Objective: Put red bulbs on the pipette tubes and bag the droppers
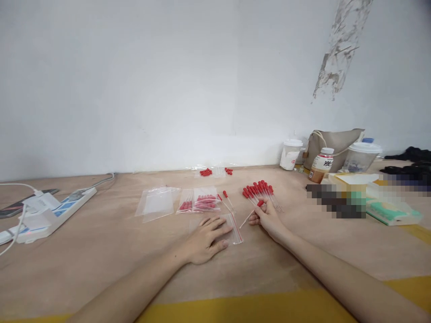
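Observation:
My left hand (208,237) lies flat with fingers spread, pressing on a clear zip bag (234,231) with a red seal line. In my right hand (269,217) a dropper (248,218) is pinched near its red bulb, its thin clear tube slanting down-left toward the bag's red edge. Just beyond that hand, a fan of several red-bulbed droppers (259,188) rests on the table. Two loose droppers (226,197) lie past the bag. Filled bags of droppers (204,202) sit beyond my left hand, beside flat clear bags (156,202).
Near the wall are bags of red bulbs (206,172). A power strip (60,213) with plugs and cables stands at left. To the right are a lidded paper cup (291,154), a bottle (321,166), a grey bag (336,141), a plastic cup (362,157) and a green-white pack (392,210).

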A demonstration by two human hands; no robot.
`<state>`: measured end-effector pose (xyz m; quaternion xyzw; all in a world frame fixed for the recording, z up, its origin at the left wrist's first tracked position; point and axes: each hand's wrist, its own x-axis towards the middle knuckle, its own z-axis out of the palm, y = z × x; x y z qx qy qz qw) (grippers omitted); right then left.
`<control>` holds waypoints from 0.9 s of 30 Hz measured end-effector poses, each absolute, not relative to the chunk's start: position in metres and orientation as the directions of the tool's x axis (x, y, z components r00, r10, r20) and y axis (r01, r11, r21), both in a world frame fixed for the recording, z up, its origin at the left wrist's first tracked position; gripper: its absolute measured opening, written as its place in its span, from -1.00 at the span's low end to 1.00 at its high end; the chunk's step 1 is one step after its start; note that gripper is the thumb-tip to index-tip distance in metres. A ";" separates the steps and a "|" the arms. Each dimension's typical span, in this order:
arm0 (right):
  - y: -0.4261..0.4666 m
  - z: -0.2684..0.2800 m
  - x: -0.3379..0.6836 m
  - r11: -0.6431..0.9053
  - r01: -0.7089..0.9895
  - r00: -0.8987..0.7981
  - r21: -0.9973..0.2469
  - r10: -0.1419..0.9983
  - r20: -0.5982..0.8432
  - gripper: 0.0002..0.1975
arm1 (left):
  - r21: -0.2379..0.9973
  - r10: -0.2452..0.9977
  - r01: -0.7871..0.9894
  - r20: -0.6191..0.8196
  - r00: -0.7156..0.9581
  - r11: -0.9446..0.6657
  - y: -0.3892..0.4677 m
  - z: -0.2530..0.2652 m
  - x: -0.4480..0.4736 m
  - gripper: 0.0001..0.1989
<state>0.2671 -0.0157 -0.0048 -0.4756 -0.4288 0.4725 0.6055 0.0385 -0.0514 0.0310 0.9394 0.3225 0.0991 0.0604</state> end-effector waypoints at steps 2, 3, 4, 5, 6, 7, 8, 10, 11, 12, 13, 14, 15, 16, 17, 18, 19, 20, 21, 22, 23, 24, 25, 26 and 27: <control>-0.016 -0.005 0.265 0.099 -0.169 0.188 -0.981 0.980 0.066 -0.63 | 0.200 0.630 0.602 0.131 0.766 -0.773 -0.050 0.029 0.036 -0.56; -0.017 -0.005 0.263 0.094 -0.173 0.184 -0.980 0.981 0.062 -0.63 | 0.202 0.635 0.606 0.133 0.761 -0.769 -0.050 0.027 0.036 -0.55; -0.017 -0.005 0.262 0.088 -0.177 0.180 -0.980 0.982 0.056 -0.63 | 0.201 0.637 0.608 0.139 0.758 -0.768 -0.049 0.026 0.036 -0.55; -0.018 -0.005 0.261 0.084 -0.181 0.174 -0.980 0.983 0.052 -0.63 | 0.202 0.638 0.609 0.146 0.756 -0.767 -0.049 0.025 0.036 -0.55; -0.019 -0.004 0.260 0.082 -0.181 0.168 -0.980 0.984 0.052 -0.62 | 0.205 0.638 0.607 0.152 0.755 -0.768 -0.049 0.024 0.036 -0.54; -0.020 -0.004 0.260 0.086 -0.176 0.166 -0.981 0.984 0.057 -0.62 | 0.209 0.638 0.606 0.159 0.754 -0.768 -0.049 0.023 0.036 -0.54; -0.021 -0.003 0.259 0.095 -0.166 0.167 -0.982 0.984 0.067 -0.61 | 0.214 0.639 0.605 0.165 0.752 -0.767 -0.049 0.022 0.036 -0.53; -0.022 -0.002 0.259 0.115 -0.141 0.182 -0.983 0.979 0.089 -0.60 | 0.221 0.641 0.605 0.174 0.747 -0.765 -0.048 0.021 0.037 -0.54; -0.023 -0.002 0.260 0.121 -0.128 0.192 -0.984 0.977 0.095 -0.59 | 0.223 0.642 0.605 0.178 0.745 -0.764 -0.048 0.021 0.037 -0.54; -0.023 -0.002 0.260 0.123 -0.116 0.202 -0.986 0.974 0.097 -0.59 | 0.223 0.643 0.606 0.181 0.744 -0.764 -0.048 0.021 0.037 -0.54; -0.023 -0.002 0.260 0.125 -0.106 0.211 -0.987 0.972 0.100 -0.59 | 0.223 0.644 0.606 0.185 0.743 -0.763 -0.048 0.021 0.037 -0.54; -0.023 -0.003 0.261 0.129 -0.095 0.217 -0.987 0.970 0.107 -0.58 | 0.223 0.644 0.606 0.187 0.742 -0.764 -0.048 0.021 0.036 -0.54; -0.022 -0.004 0.261 0.137 -0.083 0.218 -0.987 0.969 0.116 -0.57 | 0.223 0.643 0.606 0.190 0.742 -0.764 -0.048 0.021 0.036 -0.54; -0.021 -0.005 0.261 0.146 -0.072 0.215 -0.987 0.968 0.127 -0.56 | 0.223 0.642 0.604 0.192 0.742 -0.765 -0.048 0.021 0.036 -0.54; -0.020 -0.007 0.261 0.154 -0.062 0.208 -0.986 0.968 0.138 -0.55 | 0.223 0.640 0.602 0.194 0.744 -0.767 -0.049 0.021 0.036 -0.54; -0.020 -0.008 0.261 0.162 -0.056 0.196 -0.985 0.969 0.148 -0.55 | 0.222 0.638 0.600 0.195 0.745 -0.768 -0.049 0.021 0.036 -0.54; -0.019 -0.009 0.261 0.167 -0.052 0.180 -0.985 0.971 0.156 -0.54 | 0.222 0.637 0.599 0.196 0.745 -0.769 -0.049 0.021 0.036 -0.54; -0.019 -0.009 0.261 0.170 -0.052 0.163 -0.984 0.974 0.159 -0.54 | 0.221 0.638 0.600 0.198 0.744 -0.769 -0.049 0.021 0.036 -0.54; -0.018 -0.010 0.261 0.171 -0.054 0.149 -0.984 0.976 0.161 -0.55 | 0.221 0.639 0.601 0.198 0.743 -0.768 -0.049 0.021 0.036 -0.54; -0.018 -0.010 0.261 0.171 -0.058 0.142 -0.984 0.977 0.161 -0.55 | 0.220 0.641 0.603 0.197 0.742 -0.767 -0.049 0.022 0.036 -0.54; -0.018 -0.010 0.261 0.170 -0.065 0.144 -0.983 0.977 0.159 -0.55 | 0.219 0.642 0.605 0.195 0.742 -0.766 -0.049 0.022 0.036 -0.54; -0.018 -0.010 0.261 0.171 -0.073 0.157 -0.983 0.975 0.158 -0.56 | 0.217 0.642 0.606 0.191 0.743 -0.765 -0.049 0.022 0.036 -0.54; -0.018 -0.010 0.262 0.175 -0.081 0.175 -0.981 0.972 0.159 -0.57 | 0.215 0.642 0.606 0.188 0.744 -0.766 -0.049 0.022 0.037 -0.54; -0.018 -0.010 0.262 0.183 -0.089 0.192 -0.979 0.968 0.163 -0.57 | 0.215 0.641 0.605 0.186 0.745 -0.766 -0.049 0.023 0.037 -0.55; -0.018 -0.010 0.263 0.192 -0.095 0.205 -0.977 0.964 0.169 -0.58 | 0.217 0.639 0.603 0.187 0.746 -0.767 -0.049 0.023 0.037 -0.56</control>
